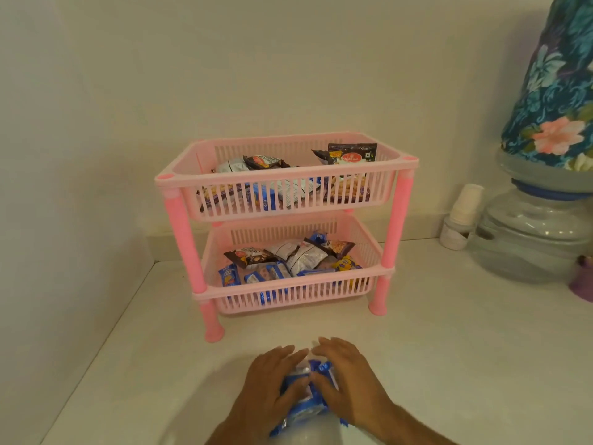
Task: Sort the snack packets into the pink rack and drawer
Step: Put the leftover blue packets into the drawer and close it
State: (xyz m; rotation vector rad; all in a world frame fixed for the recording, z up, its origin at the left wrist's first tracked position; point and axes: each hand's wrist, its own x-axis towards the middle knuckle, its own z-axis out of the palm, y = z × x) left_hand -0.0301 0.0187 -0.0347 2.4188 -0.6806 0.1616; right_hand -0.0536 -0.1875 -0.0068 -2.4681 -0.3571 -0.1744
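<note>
Nearest: left hand point(272, 385) and right hand point(348, 379) cupped from both sides around a heap of blue packets point(306, 393), fingers curled onto the wrappers, thumbs pinching in at the middle. Likely gathered so to lift several at once without spilling. Resting on the white counter point(449, 364), not yet raised.

Just beyond the grip: pink rack point(391, 226), 2 tiers, legs on the counter. Lower tier point(288, 293) holding blue, silver and brown packets; upper tier point(282, 200), farther and higher, holding more. No drawer visible.

Far right of the grip: water dispenser point(532, 232) under floral cloth point(558, 91), cups point(465, 203) beside it.
</note>
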